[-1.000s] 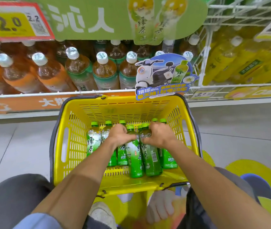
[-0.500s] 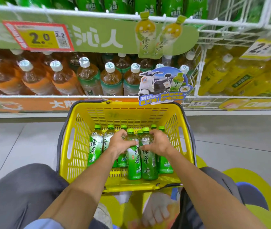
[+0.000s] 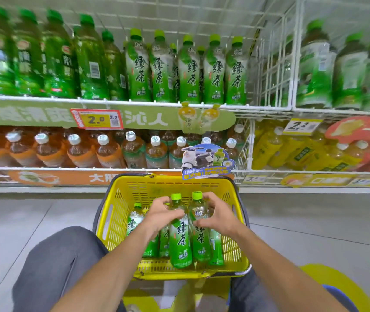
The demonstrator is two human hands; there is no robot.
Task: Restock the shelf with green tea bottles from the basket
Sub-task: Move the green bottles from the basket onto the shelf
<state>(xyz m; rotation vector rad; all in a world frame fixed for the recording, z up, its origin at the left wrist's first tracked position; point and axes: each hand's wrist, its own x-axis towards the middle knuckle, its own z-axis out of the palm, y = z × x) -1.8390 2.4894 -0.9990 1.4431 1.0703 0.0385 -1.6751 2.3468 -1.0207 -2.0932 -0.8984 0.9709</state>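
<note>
A yellow basket [image 3: 116, 221] stands on the floor between my knees, holding several green tea bottles with green caps. My left hand [image 3: 160, 216] grips the upper part of one green tea bottle [image 3: 180, 242]. My right hand [image 3: 219, 216] grips the upper part of the bottle beside it [image 3: 201, 239]. Both held bottles stand higher than the others in the basket [image 3: 134, 221]. On the upper wire shelf [image 3: 157, 102] stands a row of matching green tea bottles [image 3: 188, 70].
Left of that row are other green bottles [image 3: 60, 57]. The lower shelf holds brown tea bottles with white caps [image 3: 103, 152] and yellow bottles [image 3: 269, 147] at right. A scooter promo sign [image 3: 206, 162] hangs above the basket's far rim. Grey floor tiles lie on both sides.
Both hands have lifted their two bottles upward out of the cluster. My head has tilted up, bringing the upper shelf of green tea bottles into view.
</note>
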